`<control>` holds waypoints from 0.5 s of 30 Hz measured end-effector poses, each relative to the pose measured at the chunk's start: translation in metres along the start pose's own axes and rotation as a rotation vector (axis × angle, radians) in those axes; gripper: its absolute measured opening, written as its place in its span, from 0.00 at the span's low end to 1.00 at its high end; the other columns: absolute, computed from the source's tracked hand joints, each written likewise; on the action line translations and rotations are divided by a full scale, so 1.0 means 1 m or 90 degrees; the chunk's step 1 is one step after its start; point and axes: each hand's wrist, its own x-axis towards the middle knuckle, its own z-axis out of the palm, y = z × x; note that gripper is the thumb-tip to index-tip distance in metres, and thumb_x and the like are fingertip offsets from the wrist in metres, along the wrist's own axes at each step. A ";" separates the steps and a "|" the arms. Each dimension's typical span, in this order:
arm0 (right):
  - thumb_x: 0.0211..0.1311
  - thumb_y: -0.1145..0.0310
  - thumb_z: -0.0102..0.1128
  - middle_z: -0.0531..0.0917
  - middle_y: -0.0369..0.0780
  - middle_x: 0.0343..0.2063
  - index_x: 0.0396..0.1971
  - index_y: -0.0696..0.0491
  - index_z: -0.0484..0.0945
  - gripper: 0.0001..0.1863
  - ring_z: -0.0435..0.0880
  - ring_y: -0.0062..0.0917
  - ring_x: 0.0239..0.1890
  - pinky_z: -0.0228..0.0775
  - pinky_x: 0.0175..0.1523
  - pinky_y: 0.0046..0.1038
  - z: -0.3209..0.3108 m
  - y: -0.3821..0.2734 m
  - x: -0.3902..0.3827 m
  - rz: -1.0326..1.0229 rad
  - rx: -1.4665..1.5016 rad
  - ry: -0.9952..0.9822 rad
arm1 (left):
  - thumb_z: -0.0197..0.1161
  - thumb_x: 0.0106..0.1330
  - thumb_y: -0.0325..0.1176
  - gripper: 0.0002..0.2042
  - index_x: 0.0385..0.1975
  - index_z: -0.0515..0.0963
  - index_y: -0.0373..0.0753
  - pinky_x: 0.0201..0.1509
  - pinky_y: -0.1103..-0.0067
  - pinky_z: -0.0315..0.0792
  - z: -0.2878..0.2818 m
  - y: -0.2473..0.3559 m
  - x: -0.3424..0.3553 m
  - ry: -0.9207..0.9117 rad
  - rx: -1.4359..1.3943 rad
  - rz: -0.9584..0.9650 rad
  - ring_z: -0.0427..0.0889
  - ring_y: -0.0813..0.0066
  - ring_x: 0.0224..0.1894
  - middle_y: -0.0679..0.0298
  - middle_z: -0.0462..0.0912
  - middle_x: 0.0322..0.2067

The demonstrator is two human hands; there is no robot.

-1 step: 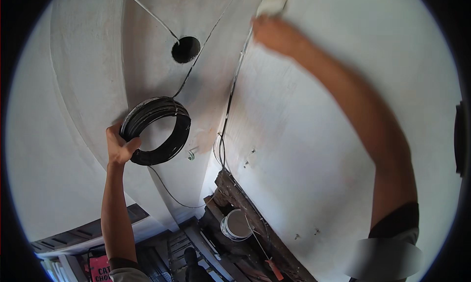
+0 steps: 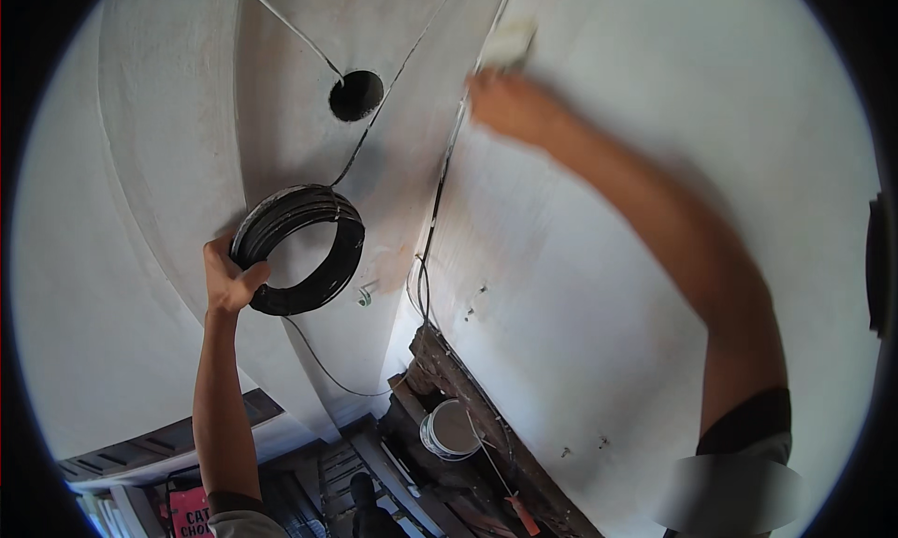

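My left hand (image 2: 230, 278) is closed around the left side of a thick coil of black cable (image 2: 348, 257), holding it up against the white wall. From the coil's top a cable strand (image 2: 359, 148) runs up and right, spotted with white. At the upper middle, my right hand (image 2: 510, 103), blurred by motion, is closed on a broad paintbrush (image 2: 511, 44) with pale bristles. The brush lies by the wall corner, close to a white-smeared cable (image 2: 446, 164) that runs down that corner. Its handle is hidden in my fingers.
A round dark hole (image 2: 355, 95) opens in the wall, with a white cable (image 2: 292, 25) entering it. Below, a paint bucket (image 2: 453, 429) stands on a rough brown ledge (image 2: 486, 402), near a tool with an orange handle (image 2: 522, 515). A dark ladder-like frame (image 2: 346, 472) stands lower left.
My right hand and the brush have moved down and slightly left along the corner. My left hand and the coil stay almost where they were.
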 end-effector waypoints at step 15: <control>0.61 0.66 0.56 0.82 0.50 0.26 0.31 0.63 0.79 0.13 0.83 0.39 0.30 0.75 0.37 0.37 -0.019 0.171 -0.012 0.478 0.396 0.100 | 0.58 0.30 0.32 0.20 0.27 0.78 0.26 0.30 0.82 0.67 0.010 0.011 0.000 -0.005 -0.036 0.018 0.69 0.78 0.25 0.67 0.75 0.20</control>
